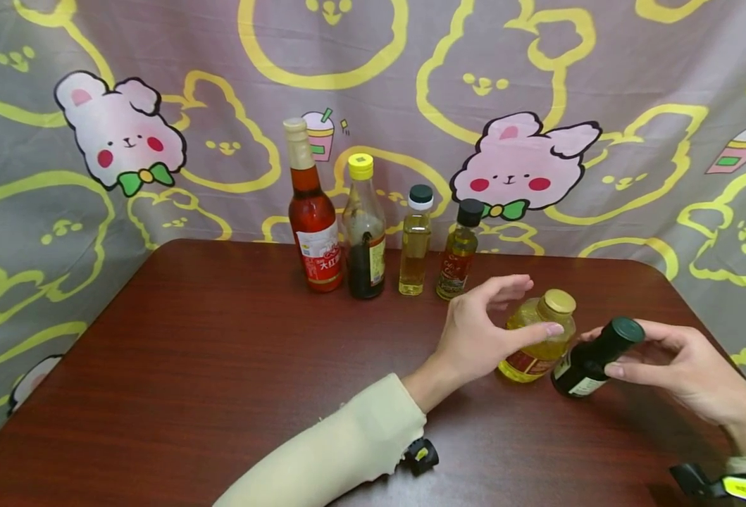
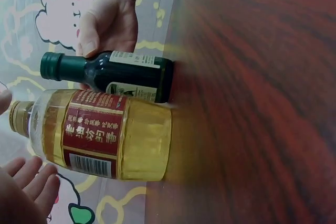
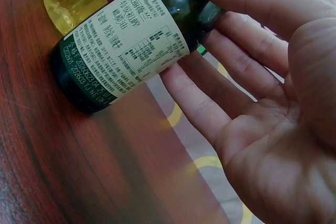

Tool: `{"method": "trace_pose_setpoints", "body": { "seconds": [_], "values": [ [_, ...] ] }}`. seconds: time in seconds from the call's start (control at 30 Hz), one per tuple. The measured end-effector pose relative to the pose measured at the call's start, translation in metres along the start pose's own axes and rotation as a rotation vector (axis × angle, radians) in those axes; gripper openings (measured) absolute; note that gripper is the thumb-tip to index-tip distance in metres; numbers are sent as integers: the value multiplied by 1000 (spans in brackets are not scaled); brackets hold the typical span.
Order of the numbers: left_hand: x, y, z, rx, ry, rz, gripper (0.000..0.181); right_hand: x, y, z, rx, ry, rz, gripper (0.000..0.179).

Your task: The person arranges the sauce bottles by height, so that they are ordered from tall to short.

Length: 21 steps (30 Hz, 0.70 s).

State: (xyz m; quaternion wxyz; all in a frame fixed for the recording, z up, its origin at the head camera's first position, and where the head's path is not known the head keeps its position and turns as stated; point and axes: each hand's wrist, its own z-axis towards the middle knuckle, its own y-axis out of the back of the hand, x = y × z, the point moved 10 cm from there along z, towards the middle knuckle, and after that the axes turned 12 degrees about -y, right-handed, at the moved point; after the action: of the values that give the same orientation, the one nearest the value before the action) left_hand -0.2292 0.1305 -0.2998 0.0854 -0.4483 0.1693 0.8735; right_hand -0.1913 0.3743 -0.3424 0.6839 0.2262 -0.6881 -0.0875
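Note:
My left hand (image 1: pixel 479 331) is beside a squat bottle of yellow cooking oil (image 1: pixel 527 370), its fingers spread apart and its thumb across the front near the neck. In the left wrist view those fingers (image 2: pixel 31 182) stand off the bottle, which has a red label and a gold cap. My right hand (image 1: pixel 683 362) holds a small dark green olive oil bottle (image 3: pixel 131 40) by its upper part, between thumb and fingers. It stands right next to the yellow oil bottle, with its base at the table top. White-green labels cover its body.
Toward the back of the dark red table (image 1: pixel 220 366) stand a tall red-labelled bottle (image 1: pixel 315 232), a yellow-capped dark sauce bottle (image 1: pixel 366 260), a slim pale oil bottle (image 1: pixel 415 253) and a small black-capped bottle (image 1: pixel 455 264). A patterned curtain (image 1: pixel 373 105) hangs behind.

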Motion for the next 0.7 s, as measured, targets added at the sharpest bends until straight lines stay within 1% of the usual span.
{"method": "trace_pose_setpoints", "body": {
  "seconds": [0.1, 0.17, 0.27, 0.37, 0.57, 0.7],
  "values": [
    [4, -8, -3, 69, 31, 10, 61, 2, -2, 0, 43, 36, 65, 51],
    [5, -11, -4, 95, 31, 36, 62, 4, -4, 0, 71, 61, 92, 52],
    [7, -13, -5, 112, 33, 66, 65, 6, -7, -1, 116, 91, 141, 53],
    [11, -15, -6, 128, 57, 80, 68, 4, -8, -1, 138, 104, 180, 55],
    [24, -18, -9, 165, 138, 46, 70, -1, -7, 0, 153, 86, 189, 56],
    [27, -19, -9, 187, 162, 45, 71, -1, -8, 0, 175, 83, 203, 55]
  ]
}}
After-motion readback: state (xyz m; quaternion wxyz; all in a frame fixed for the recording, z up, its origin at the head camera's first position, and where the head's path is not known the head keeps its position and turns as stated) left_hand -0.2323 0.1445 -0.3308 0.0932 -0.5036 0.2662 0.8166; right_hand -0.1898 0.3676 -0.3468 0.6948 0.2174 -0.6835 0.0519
